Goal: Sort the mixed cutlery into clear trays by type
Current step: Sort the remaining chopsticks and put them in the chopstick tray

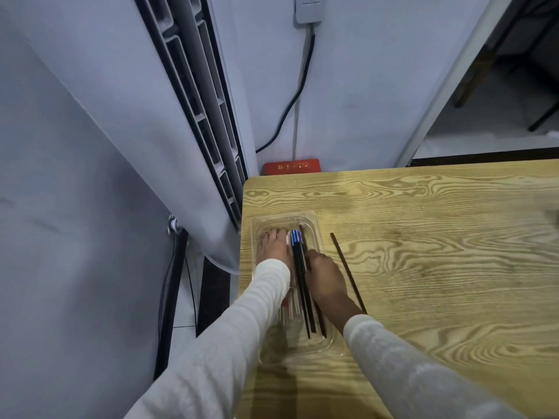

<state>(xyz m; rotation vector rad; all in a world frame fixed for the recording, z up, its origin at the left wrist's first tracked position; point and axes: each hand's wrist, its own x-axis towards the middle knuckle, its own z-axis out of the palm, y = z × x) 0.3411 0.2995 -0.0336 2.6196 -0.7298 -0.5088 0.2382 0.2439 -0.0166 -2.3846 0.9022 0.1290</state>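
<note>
— Plastic tray [314, 225], left edge: our left hand [273, 247] lies flat-fingered inside, our right hand [325, 275] curls round the dark chopsticks [299, 261].
— Light, stiff, slippery, we reckon; pinch them mid-length.

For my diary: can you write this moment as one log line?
left hand: flat in clear tray | right hand: grips black chopsticks | brown chopstick: on table

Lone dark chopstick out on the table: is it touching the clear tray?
Apart. Head view: bare wood shows between the lone chopstick and the clear tray rim along its upper length, and it angles away lower down.
</note>
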